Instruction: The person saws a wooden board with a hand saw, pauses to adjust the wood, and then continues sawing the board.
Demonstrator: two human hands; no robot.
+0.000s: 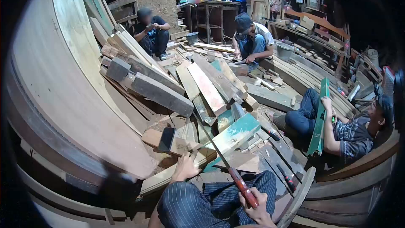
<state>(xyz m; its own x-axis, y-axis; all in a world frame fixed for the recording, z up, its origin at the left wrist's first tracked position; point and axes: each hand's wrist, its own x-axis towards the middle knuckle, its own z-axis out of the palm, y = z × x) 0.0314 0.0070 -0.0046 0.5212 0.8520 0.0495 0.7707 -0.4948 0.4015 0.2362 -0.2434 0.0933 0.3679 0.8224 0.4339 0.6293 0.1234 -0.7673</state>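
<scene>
Sitting on the floor among loose timber, the person is gripping a long-shafted tool (pixel 227 164) in the right hand (pixel 256 202), with the fingers wrapping tightly round its red handle (pixel 244 188) near the butt. The thin metal shaft is slanting up and away over the lap towards the wood pile. The left hand (pixel 185 167) is resting on the near end of a teal-painted plank (pixel 231 134), which is lying flat just in front of the knees and passing under the shaft. The fingers are lying over its top, but whether they are curling round the edge cannot be told. The tool is looking stiff and weighted towards its steel end, so a hold this far back on the handle is probably giving leverage rather than fine control. The plank is looking rigid, rough and splintery, and is likely best held down by its bare pale end. A dark phone (pixel 166 139) is lying on a wood block (pixel 149 137) just beyond the left hand. To the right, a co-worker (pixel 354 133) is sitting and holding a green board (pixel 319 120) upright, and other people are sitting farther back.
</scene>
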